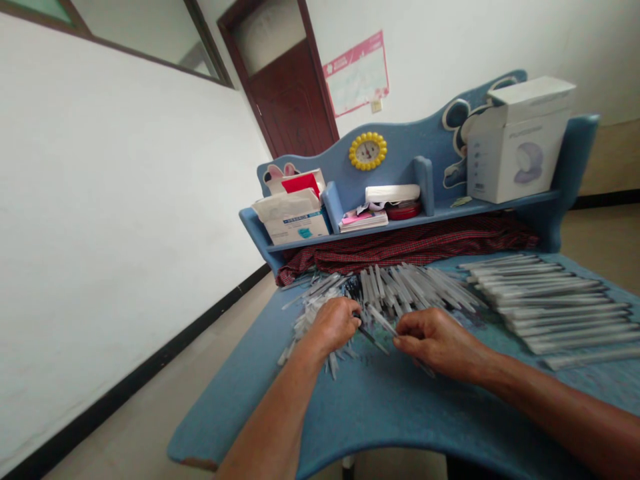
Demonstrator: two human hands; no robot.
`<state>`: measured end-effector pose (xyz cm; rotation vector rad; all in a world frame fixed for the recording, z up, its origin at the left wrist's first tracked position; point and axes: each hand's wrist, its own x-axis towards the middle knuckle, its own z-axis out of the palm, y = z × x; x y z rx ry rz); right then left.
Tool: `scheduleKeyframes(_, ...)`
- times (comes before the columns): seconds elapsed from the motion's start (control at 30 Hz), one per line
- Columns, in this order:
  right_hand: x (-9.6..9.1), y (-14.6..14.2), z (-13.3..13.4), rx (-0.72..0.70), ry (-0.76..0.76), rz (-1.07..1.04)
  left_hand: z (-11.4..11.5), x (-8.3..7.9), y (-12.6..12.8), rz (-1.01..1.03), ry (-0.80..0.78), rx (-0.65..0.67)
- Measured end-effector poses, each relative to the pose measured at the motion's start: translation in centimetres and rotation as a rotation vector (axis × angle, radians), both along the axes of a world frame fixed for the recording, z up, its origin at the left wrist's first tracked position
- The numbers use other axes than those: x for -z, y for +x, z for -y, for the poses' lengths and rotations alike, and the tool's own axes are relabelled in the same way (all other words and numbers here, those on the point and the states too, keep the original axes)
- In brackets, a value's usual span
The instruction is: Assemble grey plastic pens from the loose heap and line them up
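Note:
My left hand (334, 323) is closed in a pinch on a thin dark pen refill (371, 339) that points toward my right hand. My right hand (434, 340) is closed on a clear pen barrel (383, 321), its tip close to the refill. Both hands rest low over the blue desk (380, 400). Just beyond them lies a loose heap of clear pen barrels (400, 287), with smaller clear pieces (313, 303) scattered under and left of my left hand. To the right sits a neat row of pens (550, 300) laid side by side.
The desk has a blue shelf back (400, 150) with a yellow clock (367, 151), a white carton (517, 143), a mask box (295, 220) and papers. A red checked cloth (410, 243) lies under the shelf. A white wall is left, a dark door (290, 100) behind.

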<state>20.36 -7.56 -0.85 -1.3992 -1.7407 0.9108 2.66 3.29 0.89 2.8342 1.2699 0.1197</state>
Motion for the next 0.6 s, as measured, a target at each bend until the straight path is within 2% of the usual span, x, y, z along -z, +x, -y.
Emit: scheduleKeyframes(0.6, 0.2, -0.05, -0.02, -0.001, 0.039, 0.043, 0.1, 0.73, 0.4, 0.0, 0.038, -0.03)
